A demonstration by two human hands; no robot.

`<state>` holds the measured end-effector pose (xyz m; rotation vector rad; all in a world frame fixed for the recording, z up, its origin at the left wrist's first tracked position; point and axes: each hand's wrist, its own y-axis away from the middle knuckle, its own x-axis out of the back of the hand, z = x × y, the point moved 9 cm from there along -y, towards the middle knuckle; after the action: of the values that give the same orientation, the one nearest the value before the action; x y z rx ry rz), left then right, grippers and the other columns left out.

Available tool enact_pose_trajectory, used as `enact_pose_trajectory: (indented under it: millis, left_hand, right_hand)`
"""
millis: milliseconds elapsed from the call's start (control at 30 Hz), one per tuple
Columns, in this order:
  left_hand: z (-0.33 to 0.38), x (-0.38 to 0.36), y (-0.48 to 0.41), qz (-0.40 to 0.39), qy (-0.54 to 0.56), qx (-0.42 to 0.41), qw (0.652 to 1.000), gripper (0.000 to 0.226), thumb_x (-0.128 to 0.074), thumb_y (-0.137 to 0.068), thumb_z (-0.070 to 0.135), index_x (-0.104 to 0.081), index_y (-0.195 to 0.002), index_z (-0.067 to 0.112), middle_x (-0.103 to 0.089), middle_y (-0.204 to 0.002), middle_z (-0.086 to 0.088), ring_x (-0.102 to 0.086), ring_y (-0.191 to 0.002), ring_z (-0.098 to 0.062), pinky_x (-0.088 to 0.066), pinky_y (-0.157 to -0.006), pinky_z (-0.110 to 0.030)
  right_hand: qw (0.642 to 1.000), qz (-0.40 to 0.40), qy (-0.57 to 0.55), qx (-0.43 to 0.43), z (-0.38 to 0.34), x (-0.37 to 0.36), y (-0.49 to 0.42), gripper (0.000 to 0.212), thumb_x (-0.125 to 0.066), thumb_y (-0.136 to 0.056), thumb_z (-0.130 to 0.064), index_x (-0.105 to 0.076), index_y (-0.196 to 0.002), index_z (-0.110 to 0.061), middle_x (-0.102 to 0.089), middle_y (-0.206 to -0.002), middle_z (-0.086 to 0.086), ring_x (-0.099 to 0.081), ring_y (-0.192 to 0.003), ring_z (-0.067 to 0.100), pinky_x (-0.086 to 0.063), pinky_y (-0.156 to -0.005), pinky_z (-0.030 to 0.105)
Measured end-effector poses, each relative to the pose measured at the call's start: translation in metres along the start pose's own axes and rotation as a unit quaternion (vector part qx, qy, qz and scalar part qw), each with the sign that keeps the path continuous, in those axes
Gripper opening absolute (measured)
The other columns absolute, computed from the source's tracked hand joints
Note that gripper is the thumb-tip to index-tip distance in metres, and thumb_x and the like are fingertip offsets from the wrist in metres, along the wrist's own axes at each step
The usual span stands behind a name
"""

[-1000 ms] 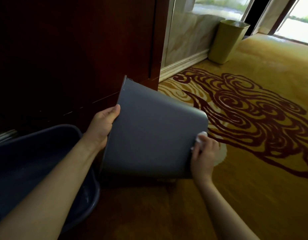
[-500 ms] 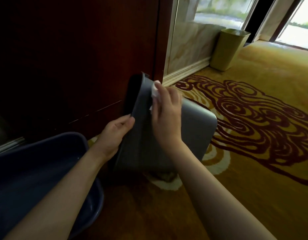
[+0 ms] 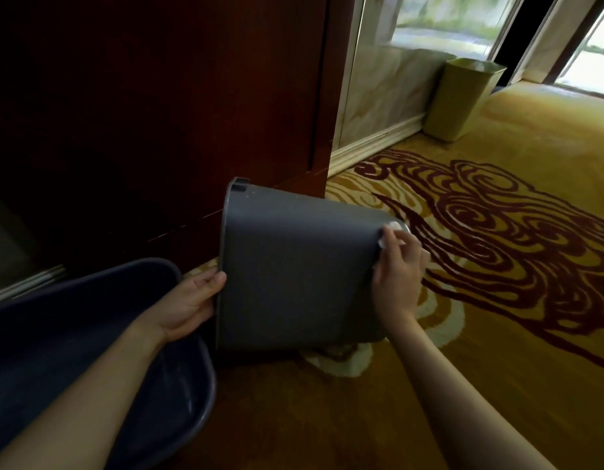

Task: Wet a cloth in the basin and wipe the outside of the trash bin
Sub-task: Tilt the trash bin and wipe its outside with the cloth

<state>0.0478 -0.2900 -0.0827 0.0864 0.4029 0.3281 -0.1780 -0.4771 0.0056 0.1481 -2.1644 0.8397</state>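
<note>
A dark grey trash bin (image 3: 293, 276) lies tipped on its side on the carpet, its open rim to the left and its base to the right. My left hand (image 3: 188, 301) grips the rim, thumb on the outer wall. My right hand (image 3: 397, 271) holds a small white cloth (image 3: 392, 228) against the bin's base edge; most of the cloth is hidden under the fingers. A dark blue basin (image 3: 178, 395) sits at the lower left, next to the rim.
A dark wooden wall panel (image 3: 158, 113) stands right behind the bin. A yellow-green bin (image 3: 459, 100) stands upright by the marble skirting at the far right. Patterned yellow and maroon carpet (image 3: 514, 300) spreads to the right.
My right hand moved with the cloth from the bin's rim end across its side to the base edge. The bin turned from a steeper tilt to lying flatter.
</note>
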Motion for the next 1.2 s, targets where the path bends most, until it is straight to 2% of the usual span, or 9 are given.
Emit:
enact_pose_trajectory:
  millis: [100,167,367,500,633,833,933,1100,1200]
  left_hand:
    - [-0.004,0.003,0.002,0.004,0.002,0.025,1.0,0.033,-0.047,-0.089,0.025,-0.066,-0.117,0.026,-0.065,-0.126,-0.002,-0.06,-0.116,-0.018,-0.054,-0.082,-0.026]
    - [-0.005,0.002,0.004,0.001,-0.003,0.034,0.999,0.033,-0.047,-0.089,0.025,-0.066,-0.116,0.027,-0.065,-0.126,-0.001,-0.06,-0.116,-0.017,-0.054,-0.084,-0.025]
    - [-0.012,0.003,0.015,-0.002,-0.006,0.063,0.998,0.034,-0.053,-0.087,0.024,-0.064,-0.117,0.014,-0.07,-0.117,-0.003,-0.064,-0.11,-0.017,-0.053,-0.082,-0.024]
    - [0.007,0.002,0.016,-0.004,-0.018,0.062,0.998,0.055,-0.079,-0.064,0.048,-0.069,-0.111,0.021,-0.072,-0.112,-0.004,-0.066,-0.106,-0.021,-0.054,-0.081,-0.03]
    - [0.064,-0.006,-0.004,0.056,0.025,0.012,0.998,0.059,-0.049,-0.079,0.063,-0.055,-0.125,0.026,-0.07,-0.117,-0.003,-0.066,-0.107,-0.02,-0.058,-0.073,-0.03]
    - [0.095,-0.026,-0.021,0.13,-0.004,0.046,0.99,0.027,-0.042,-0.098,0.031,-0.061,-0.094,0.012,-0.07,-0.054,0.001,-0.066,-0.047,-0.009,-0.05,-0.041,-0.02]
    - [0.096,-0.027,-0.022,0.142,0.003,0.056,0.988,0.02,-0.044,-0.097,0.02,-0.061,-0.089,0.012,-0.069,-0.052,0.002,-0.066,-0.046,-0.009,-0.051,-0.042,-0.02]
    - [0.095,-0.029,-0.019,0.127,0.0,0.081,0.989,0.023,-0.044,-0.096,0.017,-0.062,-0.087,0.006,-0.069,-0.061,-0.005,-0.068,-0.055,-0.014,-0.054,-0.047,-0.024]
    - [0.093,-0.031,-0.015,0.116,0.003,0.1,0.988,0.028,-0.04,-0.098,0.016,-0.058,-0.081,0.004,-0.064,-0.064,-0.007,-0.063,-0.058,-0.015,-0.055,-0.053,-0.025]
  right_hand:
    - [0.99,0.049,-0.089,-0.101,0.016,0.015,-0.005,0.039,-0.044,-0.095,-0.01,-0.045,-0.134,-0.011,-0.043,-0.128,0.014,-0.038,-0.118,0.022,-0.028,-0.093,0.019]
    - [0.987,0.068,-0.114,-0.094,-0.011,0.022,-0.006,0.042,-0.046,-0.094,-0.01,-0.044,-0.135,-0.014,-0.043,-0.129,0.012,-0.034,-0.115,0.007,-0.027,-0.089,0.008]
    - [0.974,-0.077,-0.102,0.188,-0.168,-0.013,0.009,0.044,-0.047,-0.088,-0.011,-0.048,-0.131,-0.014,-0.049,-0.13,0.008,-0.036,-0.12,0.022,-0.033,-0.097,0.031]
    - [0.975,-0.096,-0.038,0.197,-0.167,-0.026,0.012,0.043,-0.051,-0.089,-0.016,-0.048,-0.132,-0.014,-0.05,-0.13,0.008,-0.041,-0.116,0.027,-0.035,-0.095,0.038]
    - [0.978,-0.077,-0.027,0.19,-0.147,-0.02,0.023,0.043,-0.049,-0.085,-0.018,-0.052,-0.128,-0.013,-0.054,-0.121,0.009,-0.047,-0.107,0.026,-0.041,-0.09,0.038]
    - [0.988,-0.041,-0.049,0.14,-0.119,-0.004,0.025,0.039,-0.053,-0.086,-0.012,-0.055,-0.125,-0.01,-0.055,-0.116,0.01,-0.046,-0.104,0.024,-0.044,-0.089,0.039]
    - [0.992,0.004,-0.102,0.08,-0.118,0.01,0.017,0.038,-0.049,-0.087,-0.011,-0.055,-0.125,-0.009,-0.056,-0.113,0.01,-0.044,-0.106,0.021,-0.042,-0.089,0.032]
    - [0.955,-0.046,-0.123,0.265,-0.205,-0.004,0.038,0.04,-0.049,-0.083,-0.01,-0.056,-0.122,-0.009,-0.058,-0.115,0.009,-0.043,-0.107,0.02,-0.044,-0.089,0.033]
    - [0.949,-0.075,-0.123,0.279,-0.21,-0.018,0.051,0.038,-0.051,-0.085,-0.007,-0.057,-0.123,-0.004,-0.057,-0.116,0.012,-0.047,-0.101,0.022,-0.046,-0.085,0.03]
